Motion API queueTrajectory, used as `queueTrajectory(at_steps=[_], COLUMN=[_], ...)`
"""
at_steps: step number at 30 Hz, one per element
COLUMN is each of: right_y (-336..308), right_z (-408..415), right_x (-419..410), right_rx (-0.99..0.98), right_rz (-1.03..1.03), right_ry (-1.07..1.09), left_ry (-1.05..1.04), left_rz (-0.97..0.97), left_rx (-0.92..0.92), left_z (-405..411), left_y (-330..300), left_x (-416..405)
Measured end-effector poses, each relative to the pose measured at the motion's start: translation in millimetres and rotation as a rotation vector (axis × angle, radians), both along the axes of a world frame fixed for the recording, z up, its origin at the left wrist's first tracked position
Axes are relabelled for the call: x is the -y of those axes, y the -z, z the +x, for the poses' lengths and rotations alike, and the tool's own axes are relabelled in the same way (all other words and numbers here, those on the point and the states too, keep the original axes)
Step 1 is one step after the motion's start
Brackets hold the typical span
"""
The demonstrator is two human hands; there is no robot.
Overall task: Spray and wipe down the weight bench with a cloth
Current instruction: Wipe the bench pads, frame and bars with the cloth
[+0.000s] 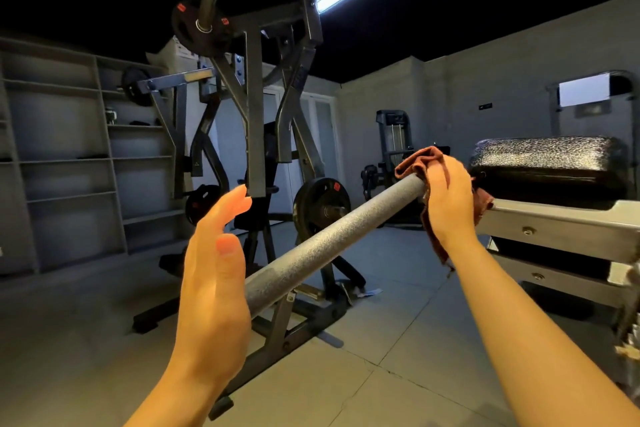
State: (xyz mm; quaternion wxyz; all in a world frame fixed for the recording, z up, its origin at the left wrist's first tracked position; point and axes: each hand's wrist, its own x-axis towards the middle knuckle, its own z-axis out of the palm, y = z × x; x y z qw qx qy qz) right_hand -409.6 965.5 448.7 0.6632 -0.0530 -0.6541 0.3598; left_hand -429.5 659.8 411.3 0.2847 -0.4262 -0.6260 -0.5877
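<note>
The right hand (446, 198) grips a rust-red cloth (420, 159) wrapped over the far end of a grey textured bar (332, 236), fingers curled round both. The left hand (214, 274) is open, fingers straight, just beside the bar's near end, and I cannot tell whether it touches it. The black bench pad (550, 166) lies just beyond the right hand, above a pale steel frame (561, 222). No spray bottle shows.

The step in hand looks like wiping this bar. To do it well, I would steady the near end with the left hand, keep the cloth folded fully round the bar, and draw it toward the left hand in 1 long stroke, twisting so the underside gets wiped too. The loose cloth tail under the right wrist could catch on the frame.
</note>
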Motion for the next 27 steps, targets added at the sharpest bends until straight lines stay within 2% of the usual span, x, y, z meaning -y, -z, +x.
queueTrajectory(at_steps=[3, 7, 10, 15, 18, 21, 27], right_y=[10, 28, 46, 75, 92, 102, 99], right_z=[-6, -5, 1, 15, 24, 33, 34], right_x=[42, 108, 157, 235, 246, 243, 230], right_rx=[-0.092, -0.076, -0.099, -0.085, -0.021, 0.072, 0.135], right_rz=[0.086, 0.106, 0.229, 0.395, 0.412, 0.475, 0.604], right_ry=[0.003, -0.057, -0.039, -0.205, -0.279, -0.258, -0.089], left_ry=[0.006, 0.075, 0.129, 0.288, 0.407, 0.509, 0.511], left_rz=[0.015, 0.059, 0.12, 0.21, 0.239, 0.255, 0.213], left_rx=[-0.013, 0.003, 0.095, 0.259, 0.333, 0.396, 0.318], left_z=[-2, -2, -3, 2, 6, 11, 3], left_y=[0, -2, -3, -7, 0, 17, 30], left_x=[-1, -3, -4, 1, 15, 29, 42])
